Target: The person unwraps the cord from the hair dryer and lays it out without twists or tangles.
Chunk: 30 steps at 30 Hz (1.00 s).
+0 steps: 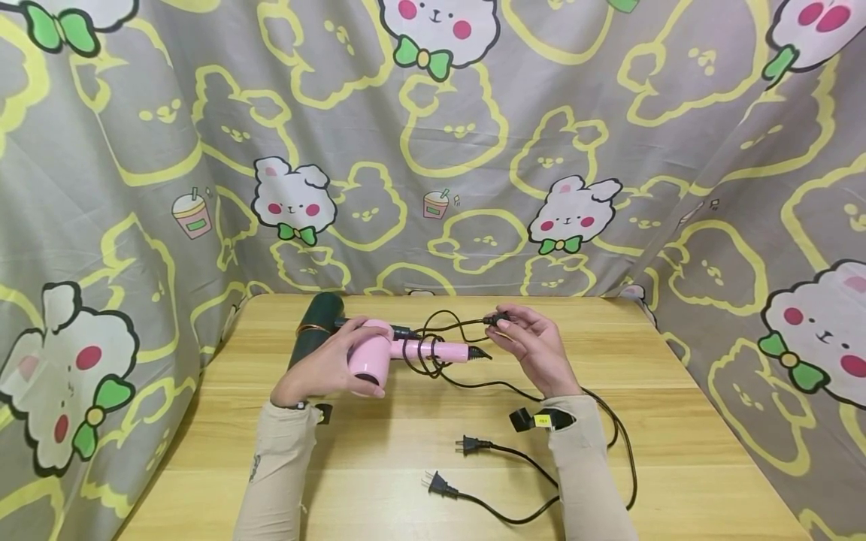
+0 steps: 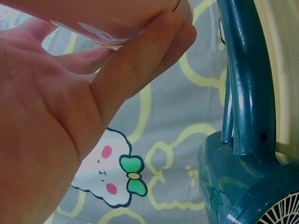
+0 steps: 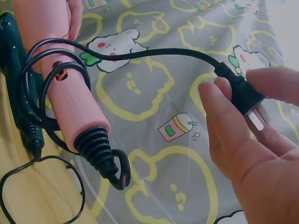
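Observation:
My left hand (image 1: 318, 368) grips the barrel of a pink hair dryer (image 1: 371, 352), its handle pointing right. A black cord (image 3: 154, 51) loops several times around that handle. At the cord's end, my right hand (image 1: 537, 353) pinches a black two-pin plug (image 3: 244, 93) between thumb and fingers, with the metal pins showing in the right wrist view. Just behind the pink dryer lies a dark green hair dryer (image 1: 319, 324) on the table, partly hidden by my left hand. Its handle and round vent grille (image 2: 282, 210) appear in the left wrist view.
Two more black plugs, one behind (image 1: 476, 445) and one nearer (image 1: 442, 485), lie on the wooden table (image 1: 379, 466) between my forearms. Their cords run under or past the right forearm. Patterned grey curtains (image 1: 460, 150) enclose the table's back and sides.

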Tool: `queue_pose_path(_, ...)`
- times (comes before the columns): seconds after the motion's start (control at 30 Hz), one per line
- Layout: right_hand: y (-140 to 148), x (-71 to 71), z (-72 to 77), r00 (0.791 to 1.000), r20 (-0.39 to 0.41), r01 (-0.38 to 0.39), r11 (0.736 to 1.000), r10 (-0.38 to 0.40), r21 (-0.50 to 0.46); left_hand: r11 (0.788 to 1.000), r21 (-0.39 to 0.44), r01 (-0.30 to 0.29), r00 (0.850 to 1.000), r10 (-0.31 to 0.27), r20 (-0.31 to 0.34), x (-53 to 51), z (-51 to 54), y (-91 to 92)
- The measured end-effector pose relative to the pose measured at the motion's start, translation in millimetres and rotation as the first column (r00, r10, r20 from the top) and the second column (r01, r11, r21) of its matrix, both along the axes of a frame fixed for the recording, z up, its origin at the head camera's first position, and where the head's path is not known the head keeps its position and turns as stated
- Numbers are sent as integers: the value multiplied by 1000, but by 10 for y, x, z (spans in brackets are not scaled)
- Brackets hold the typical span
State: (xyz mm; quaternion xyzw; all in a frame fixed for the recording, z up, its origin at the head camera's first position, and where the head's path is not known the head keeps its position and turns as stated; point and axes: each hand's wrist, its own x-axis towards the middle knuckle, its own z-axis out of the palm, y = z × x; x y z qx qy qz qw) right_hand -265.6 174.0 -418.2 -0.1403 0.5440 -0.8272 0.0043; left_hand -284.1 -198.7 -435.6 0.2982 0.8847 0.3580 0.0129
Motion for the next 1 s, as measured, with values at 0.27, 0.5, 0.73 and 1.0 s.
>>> queue_pose_path(0.27,-19,45,31,996,-27,-81,995,83,50,1000,-17,-14,1000,14,-5,5,10,-14)
queue_pose_path(0.5,-12,51,4,984,-60,-164,983,170,86,999,-24,-24,1000,24,7,15,25,-14)
queue_pose_path(0.73,-10,53,-21,968,-68,-228,960,241,161,999,-28,-29,999,30,11,9,21,-22)
queue_pose_path(1.0,-11,58,-27,968,-52,-221,937,244,271,999,-25,-40,999,40,-2,7,16,-50)
